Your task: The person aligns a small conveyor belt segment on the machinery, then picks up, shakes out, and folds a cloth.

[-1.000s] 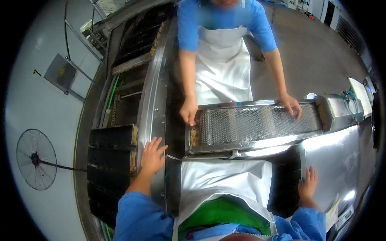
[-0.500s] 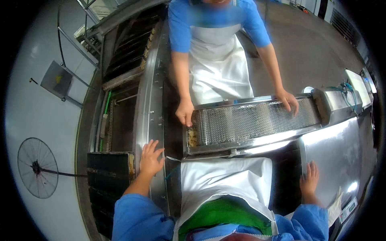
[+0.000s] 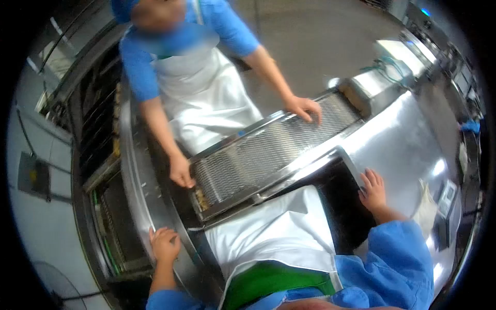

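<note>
My left hand rests on the steel edge rail of the machine at left, fingers apart and holding nothing. At right, my right hand lies with spread fingers on the near-left edge of a steel table. Between me and a co-worker runs a mesh conveyor belt in a steel frame, slanting up to the right. Small yellowish pieces sit at its lower left end. The co-worker's one hand is at that end, the other hand over the far side of the belt.
The co-worker in a white apron stands across the conveyor. A steel housing with a bluish-green hose closes its far end. A small scale-like device and a pale cloth lie at right. Dark panels line the left machine.
The whole view has swung and tilted, so the conveyor now slants up to the right. Both my hands stay on their steel surfaces; the co-worker's hands remain at the belt.
</note>
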Action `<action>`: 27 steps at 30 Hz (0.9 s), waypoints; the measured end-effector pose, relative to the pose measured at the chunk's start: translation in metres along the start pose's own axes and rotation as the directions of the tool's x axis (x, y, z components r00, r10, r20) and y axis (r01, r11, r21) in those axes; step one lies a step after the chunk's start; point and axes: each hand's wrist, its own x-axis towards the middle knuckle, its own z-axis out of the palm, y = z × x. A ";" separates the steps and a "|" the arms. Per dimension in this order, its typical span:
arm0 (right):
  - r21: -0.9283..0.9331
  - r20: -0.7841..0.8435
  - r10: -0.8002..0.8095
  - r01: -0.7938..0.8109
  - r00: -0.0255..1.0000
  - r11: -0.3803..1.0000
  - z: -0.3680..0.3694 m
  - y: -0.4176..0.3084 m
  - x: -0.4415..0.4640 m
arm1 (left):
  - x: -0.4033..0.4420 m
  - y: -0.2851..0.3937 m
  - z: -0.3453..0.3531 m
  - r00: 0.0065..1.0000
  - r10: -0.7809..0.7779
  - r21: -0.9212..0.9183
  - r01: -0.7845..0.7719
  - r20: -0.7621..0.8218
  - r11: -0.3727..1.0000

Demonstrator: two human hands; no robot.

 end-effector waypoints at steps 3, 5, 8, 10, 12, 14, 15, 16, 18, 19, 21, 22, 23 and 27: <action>0.023 -0.026 -0.045 0.045 0.999 0.999 0.000 0.004 0.001 | 0.005 0.005 -0.004 1.000 0.030 0.028 -0.030 -0.001 0.999; 0.033 -0.024 -0.067 0.068 0.997 0.997 -0.001 0.003 0.001 | 0.006 0.006 -0.004 1.000 0.026 0.025 -0.026 0.003 0.999; 0.026 -0.028 -0.072 0.073 0.997 0.997 0.000 0.004 0.001 | 0.004 0.005 -0.003 1.000 0.010 0.029 -0.010 -0.001 1.000; 0.015 -0.036 -0.080 0.080 0.996 0.997 0.000 0.003 0.003 | 0.005 0.004 -0.003 1.000 0.005 0.030 -0.005 -0.008 1.000; 0.038 -0.014 -0.062 0.063 0.998 0.997 -0.003 0.002 0.004 | 0.005 0.005 -0.002 1.000 0.004 0.034 -0.004 -0.017 0.999; 0.058 -0.025 -0.065 0.067 0.998 0.996 0.000 0.004 0.002 | 0.005 0.008 -0.004 1.000 0.008 0.035 -0.007 -0.017 0.999; 0.080 -0.029 -0.058 0.060 0.998 0.995 0.002 0.004 0.001 | 0.005 0.009 -0.007 1.000 0.020 0.036 -0.019 -0.009 0.999; 0.085 -0.034 -0.077 0.080 0.996 0.993 0.003 0.003 0.002 | 0.004 0.009 -0.007 1.000 0.002 0.042 -0.001 -0.018 0.999; 0.062 -0.022 -0.056 0.057 0.998 0.996 0.003 0.003 0.002 | 0.005 0.008 -0.005 1.000 0.021 0.044 -0.021 -0.009 0.999; 0.067 -0.026 -0.071 0.073 0.997 0.995 0.004 0.005 0.002 | 0.005 0.008 -0.005 1.000 0.007 0.049 -0.006 -0.017 0.999; 0.099 -0.062 -0.097 0.103 0.993 0.990 0.007 0.008 0.002 | 0.005 0.007 -0.006 1.000 0.023 0.031 -0.023 0.003 0.999; 0.073 -0.078 -0.097 0.103 0.992 0.992 0.009 0.009 0.002 | 0.005 0.006 -0.006 0.999 0.032 0.041 -0.032 0.010 0.999; 0.078 -0.080 -0.108 0.115 0.991 0.990 0.011 0.010 0.002 | 0.004 0.004 -0.005 1.000 0.021 0.047 -0.021 0.007 0.999; 0.046 -0.051 -0.070 0.073 0.996 0.996 0.007 0.005 0.002 | 0.005 0.008 -0.006 1.000 0.027 0.038 -0.027 0.002 0.999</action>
